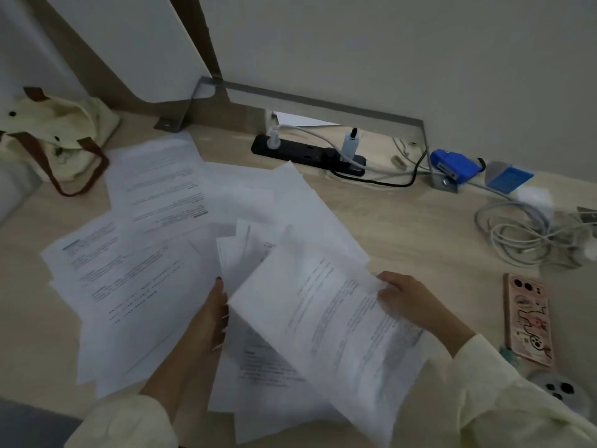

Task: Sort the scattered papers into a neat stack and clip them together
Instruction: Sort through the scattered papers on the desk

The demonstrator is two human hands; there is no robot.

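Head view: both hands [213, 315] [410, 299], fingers around lifted papers [326, 321].

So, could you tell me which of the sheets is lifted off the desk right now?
The printed sheet nearest the camera, held at its edges by the left hand and right hand; the other papers lie flat on the desk.

Dim, flat indoor light with a cool grey cast.

No glare and only faint, soft shadows on the tabletop [403, 221]. Wide-angle bending curves the edges; the printed sheet [326, 321] and the blue item [508, 177] at right are smeared, and text on the papers [155, 192] is unreadable.
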